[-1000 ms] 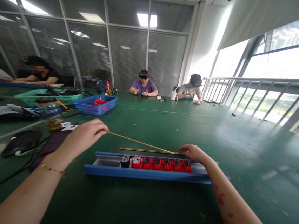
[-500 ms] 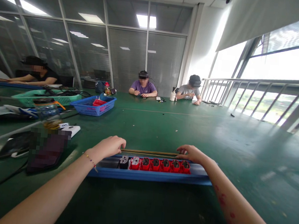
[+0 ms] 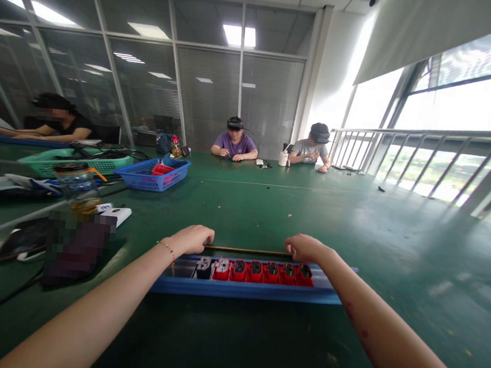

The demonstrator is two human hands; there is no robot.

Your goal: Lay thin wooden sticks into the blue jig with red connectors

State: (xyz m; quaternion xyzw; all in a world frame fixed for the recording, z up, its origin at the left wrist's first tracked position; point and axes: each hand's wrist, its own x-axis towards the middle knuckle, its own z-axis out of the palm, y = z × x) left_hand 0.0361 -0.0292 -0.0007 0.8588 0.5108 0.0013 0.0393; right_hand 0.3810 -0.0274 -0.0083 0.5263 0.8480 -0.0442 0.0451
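Observation:
My left hand (image 3: 193, 238) and my right hand (image 3: 307, 248) are both closed at the far side of a long blue rail (image 3: 248, 291). Between them, pulled straight, runs a thin yellowish wire (image 3: 248, 250); the fingers look curled round its two ends, though the fingertips are partly hidden. Below the wire, a row of several red holders (image 3: 255, 272) with dark connectors sits in the rail. At the row's left end stands a black holder (image 3: 204, 268) with a whitish top. The red holder (image 3: 221, 269) beside it also has a whitish top.
A blue basket (image 3: 152, 182) with a red item and a green basket (image 3: 41, 160) of dark cables stand to the left. Nearer are a jar (image 3: 78, 188), a phone (image 3: 23, 239) and a dark pouch (image 3: 78, 254). Several people sit around the green table (image 3: 339, 207).
My hands have come slightly closer together, and the fingers have closed in on the wire. The strands, slightly apart before, now appear as one line. The rail has stayed put.

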